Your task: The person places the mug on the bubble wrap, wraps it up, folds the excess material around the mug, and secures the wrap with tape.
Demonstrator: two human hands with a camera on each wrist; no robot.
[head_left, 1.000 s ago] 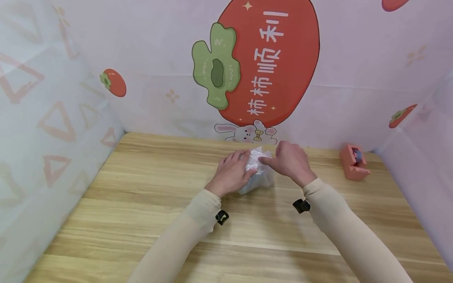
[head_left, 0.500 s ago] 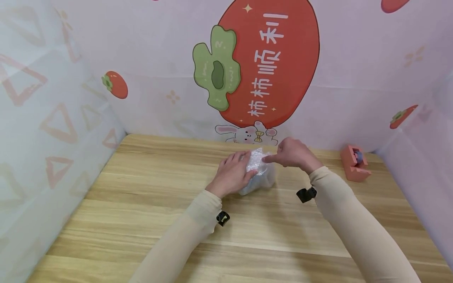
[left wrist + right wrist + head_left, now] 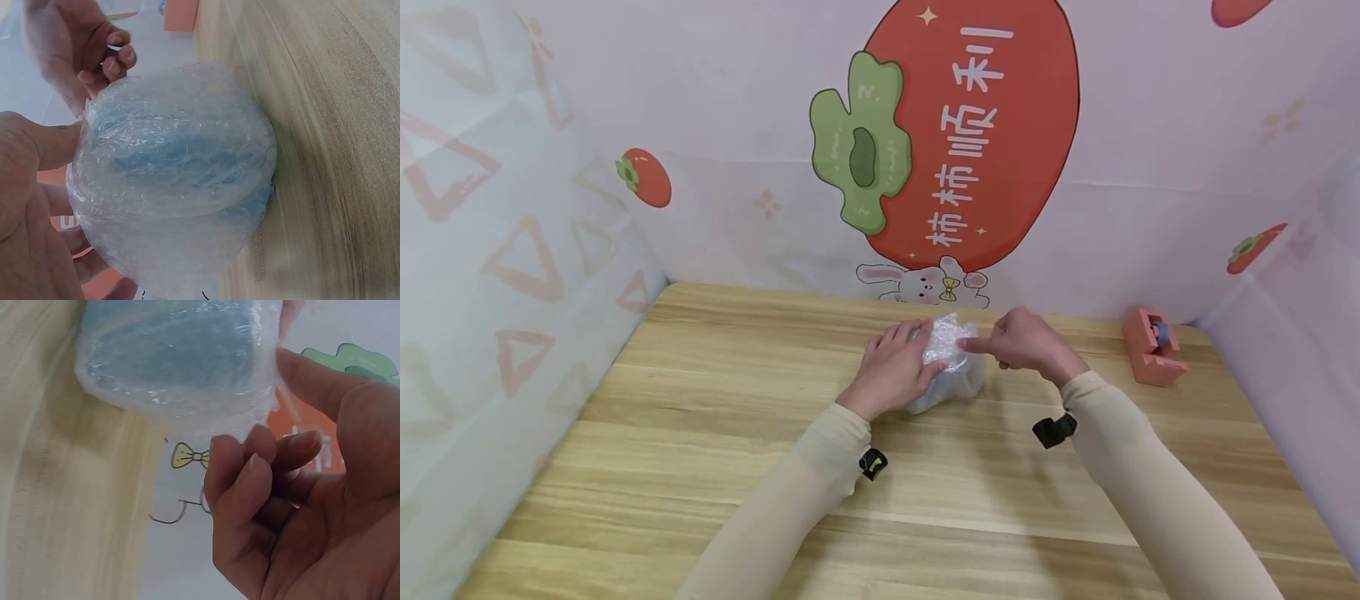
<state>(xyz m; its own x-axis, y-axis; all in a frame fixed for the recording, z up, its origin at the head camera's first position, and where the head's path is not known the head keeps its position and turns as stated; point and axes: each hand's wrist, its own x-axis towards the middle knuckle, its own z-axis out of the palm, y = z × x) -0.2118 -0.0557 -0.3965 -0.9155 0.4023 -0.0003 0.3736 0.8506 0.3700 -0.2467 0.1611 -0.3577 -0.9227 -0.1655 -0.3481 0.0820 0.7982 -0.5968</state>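
Note:
A bluish object in clear bubble wrap (image 3: 950, 367) stands on the wooden table near its back edge. My left hand (image 3: 891, 367) holds it from the left, fingers over the top and thumb toward the near side. Over on the right, my right hand (image 3: 1028, 343) reaches in with its thumb straight and touching the top of the wrap. The other right fingers (image 3: 240, 469) are loosely curled beside the package, with nothing seen between them. In the left wrist view the bubble wrap (image 3: 175, 169) shows folded layers over the blue; the object's kind is hidden.
A pink tape dispenser (image 3: 1152, 348) with a roll stands at the table's back right. Printed cloth walls (image 3: 722, 217) rise behind the wooden table (image 3: 715, 400) and along both sides. A black wrist camera (image 3: 1054, 431) hangs by the right sleeve.
My right hand has shifted a little to the right, and its thumb has slid toward the right edge of the wrap. The left hand and the package have hardly moved.

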